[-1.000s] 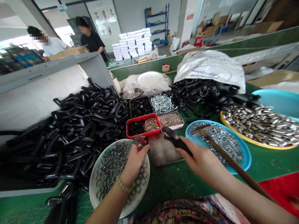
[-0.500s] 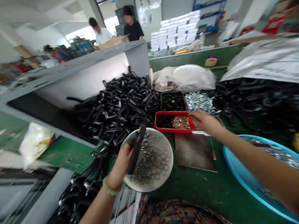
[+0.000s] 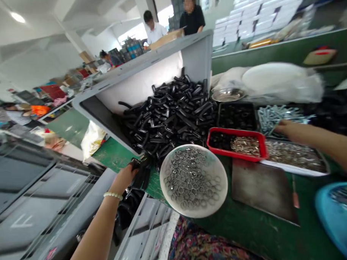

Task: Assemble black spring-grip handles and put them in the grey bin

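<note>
My left hand, with a beaded bracelet at the wrist, is at the table's left edge. Its fingers are closed on a black handle, a curved plastic-looking piece, beside other black pieces lying there. My right hand reaches in over the front of the heap of silver bolts, fingertips pressed together. What they pinch, if anything, is too small to make out. Just below it lies a tray of small metal parts. Between my hands stand a white bowl of metal rings and a red tray with black and brassy bits.
A tipped grey crate spills black handles onto the green table. A dark metal plate lies in front of the trays, a blue basin at right. Grey crates stand low at left. Several people work in the background.
My left hand has carried the black handle from above the bowl leftward to the table's edge. My right hand has moved from the red tray to the bolts. The view has swung left.
</note>
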A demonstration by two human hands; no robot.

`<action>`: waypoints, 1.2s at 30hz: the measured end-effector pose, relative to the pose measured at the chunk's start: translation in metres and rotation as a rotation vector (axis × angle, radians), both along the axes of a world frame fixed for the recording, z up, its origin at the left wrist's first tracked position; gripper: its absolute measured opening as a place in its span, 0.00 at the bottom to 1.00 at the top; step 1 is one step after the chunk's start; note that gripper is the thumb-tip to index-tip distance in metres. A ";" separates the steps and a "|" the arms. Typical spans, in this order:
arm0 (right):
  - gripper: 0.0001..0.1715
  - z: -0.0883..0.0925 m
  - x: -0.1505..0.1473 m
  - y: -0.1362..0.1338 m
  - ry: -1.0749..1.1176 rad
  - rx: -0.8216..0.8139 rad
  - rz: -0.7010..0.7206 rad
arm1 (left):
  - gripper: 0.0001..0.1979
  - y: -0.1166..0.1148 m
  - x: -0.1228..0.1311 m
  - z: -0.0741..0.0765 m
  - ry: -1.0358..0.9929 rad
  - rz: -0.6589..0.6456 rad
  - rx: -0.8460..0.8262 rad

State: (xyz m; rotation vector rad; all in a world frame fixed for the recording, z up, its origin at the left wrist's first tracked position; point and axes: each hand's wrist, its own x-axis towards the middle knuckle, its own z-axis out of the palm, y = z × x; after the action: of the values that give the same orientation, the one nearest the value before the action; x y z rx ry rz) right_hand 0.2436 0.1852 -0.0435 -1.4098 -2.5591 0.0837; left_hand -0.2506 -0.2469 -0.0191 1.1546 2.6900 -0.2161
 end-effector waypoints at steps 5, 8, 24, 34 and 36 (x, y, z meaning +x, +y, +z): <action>0.14 0.008 0.017 -0.007 -0.224 -0.122 0.102 | 0.10 0.003 -0.015 0.010 -0.060 -0.088 -0.089; 0.13 0.008 0.024 -0.007 -0.272 -0.104 0.087 | 0.17 0.041 0.016 0.042 0.230 -0.192 0.062; 0.11 0.003 0.030 -0.008 -0.307 -0.092 0.013 | 0.09 0.431 0.306 0.010 -0.567 -0.757 0.517; 0.12 0.006 0.015 0.001 -0.228 -0.120 0.091 | 0.06 0.391 0.294 0.002 -1.107 -0.399 0.759; 0.10 0.011 0.015 0.001 -0.212 -0.137 0.101 | 0.06 0.360 0.288 0.004 -1.227 -0.350 0.761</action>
State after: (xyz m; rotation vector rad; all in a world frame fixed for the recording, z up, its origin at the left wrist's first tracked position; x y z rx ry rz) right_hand 0.2587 0.1864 -0.0327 -1.4040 -2.8478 0.1345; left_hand 0.0375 0.1126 -0.0148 1.2675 1.4344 1.1533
